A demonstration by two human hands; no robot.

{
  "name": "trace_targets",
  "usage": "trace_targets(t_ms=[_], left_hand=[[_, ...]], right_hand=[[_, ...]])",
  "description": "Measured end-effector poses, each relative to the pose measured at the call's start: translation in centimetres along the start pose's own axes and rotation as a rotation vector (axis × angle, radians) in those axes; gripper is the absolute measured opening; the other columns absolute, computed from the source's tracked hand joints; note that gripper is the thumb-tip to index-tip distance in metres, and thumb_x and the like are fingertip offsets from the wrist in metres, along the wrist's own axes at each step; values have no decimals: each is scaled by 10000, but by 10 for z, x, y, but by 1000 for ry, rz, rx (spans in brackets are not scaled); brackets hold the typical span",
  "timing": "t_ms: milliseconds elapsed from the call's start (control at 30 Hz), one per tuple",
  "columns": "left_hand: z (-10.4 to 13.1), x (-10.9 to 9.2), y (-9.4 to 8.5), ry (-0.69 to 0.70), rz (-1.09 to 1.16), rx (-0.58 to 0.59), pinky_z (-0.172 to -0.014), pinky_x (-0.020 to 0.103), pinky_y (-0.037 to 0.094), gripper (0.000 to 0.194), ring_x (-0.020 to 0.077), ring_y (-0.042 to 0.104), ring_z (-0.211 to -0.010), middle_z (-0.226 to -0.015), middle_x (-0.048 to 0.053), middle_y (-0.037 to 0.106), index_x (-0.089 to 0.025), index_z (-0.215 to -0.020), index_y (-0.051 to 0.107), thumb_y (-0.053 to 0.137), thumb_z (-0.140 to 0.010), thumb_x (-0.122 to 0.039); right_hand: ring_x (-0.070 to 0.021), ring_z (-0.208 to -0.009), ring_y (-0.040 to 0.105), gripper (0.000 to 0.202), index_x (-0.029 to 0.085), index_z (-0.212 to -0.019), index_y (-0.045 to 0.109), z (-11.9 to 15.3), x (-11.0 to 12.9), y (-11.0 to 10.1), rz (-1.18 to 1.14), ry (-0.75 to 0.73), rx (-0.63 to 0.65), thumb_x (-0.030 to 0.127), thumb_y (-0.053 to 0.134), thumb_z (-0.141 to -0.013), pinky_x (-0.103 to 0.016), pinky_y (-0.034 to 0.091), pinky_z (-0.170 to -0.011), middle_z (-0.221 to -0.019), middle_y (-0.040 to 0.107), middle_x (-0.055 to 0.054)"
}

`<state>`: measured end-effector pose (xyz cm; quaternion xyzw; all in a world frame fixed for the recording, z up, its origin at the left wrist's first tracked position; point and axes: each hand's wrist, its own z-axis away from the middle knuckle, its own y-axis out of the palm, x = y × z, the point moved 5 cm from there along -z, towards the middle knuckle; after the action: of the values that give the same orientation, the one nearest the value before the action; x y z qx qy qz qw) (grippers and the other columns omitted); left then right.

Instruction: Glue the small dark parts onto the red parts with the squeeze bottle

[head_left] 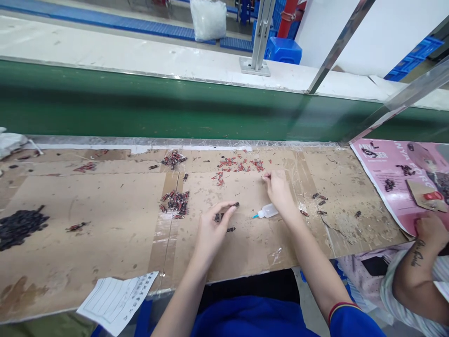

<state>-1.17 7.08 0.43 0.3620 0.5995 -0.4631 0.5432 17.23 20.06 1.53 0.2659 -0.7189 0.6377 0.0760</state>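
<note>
My left hand (216, 220) is closed, pinching a small dark part (236, 204) between thumb and forefinger. Another dark piece (219, 217) shows at its palm, and one more (230, 230) lies on the cardboard just beside it. Farther out, my right hand (277, 187) has thumb and forefinger pressed together at the edge of the small red parts (257, 165); whatever is between the fingertips is too small to name. Below that hand lies a clear squeeze bottle (268, 211) with a teal tip, partly hidden by the wrist.
Clusters of red-and-black parts (178, 202) lie left of my hands, with a heap of black pieces (21, 227) at far left. A written paper sheet (117, 299) overhangs the front edge. A green belt (140, 103) runs behind. At right, a co-worker's arm (417, 271) rests near a pink sheet (382, 178).
</note>
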Motion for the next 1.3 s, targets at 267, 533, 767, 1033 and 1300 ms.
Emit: trace_targets(t_ms=[267,533,767,1033,1300], left_hand=[[11,-14,8,-40,44,69,-890,373,548,214,224,709,-915,-953,71,771,-209,-880,757,649,-784,-366],[16,-21,9,-24,59,144,-909,399,551,234,232,713,-894,-938,73,773,-204,-868,764,661,-779,-393],[19,-21,12,-92,123,190,-866,394,574,245,234,719,-844,-875,78,776,-188,-827,768,687,-745,-404],[19,-24,18,-117,186,201,-825,362,581,245,213,715,-774,-808,81,768,-169,-791,747,719,-711,-399],[24,-27,24,-99,195,201,-822,331,562,165,212,708,-832,-829,79,761,-165,-793,719,664,-737,-310]], right_hand=[[-176,-841,638,232,168,-984,637,69,69,-37,-265,-741,-7,162,405,-983,-320,543,-762,-882,707,-87],[-189,-874,650,301,175,-1034,681,81,74,-47,-135,-841,25,140,387,-982,-328,587,-759,-919,713,-103],[-176,-862,657,303,172,-978,692,90,83,-54,-94,-840,67,155,390,-989,-289,586,-780,-892,716,-86],[-192,-899,660,243,187,-990,688,94,70,-48,-197,-786,65,151,448,-965,-326,584,-783,-922,718,-96],[-180,-742,723,71,209,-853,745,96,55,-43,-731,-194,2,214,682,-819,-319,614,-698,-823,764,-56]])
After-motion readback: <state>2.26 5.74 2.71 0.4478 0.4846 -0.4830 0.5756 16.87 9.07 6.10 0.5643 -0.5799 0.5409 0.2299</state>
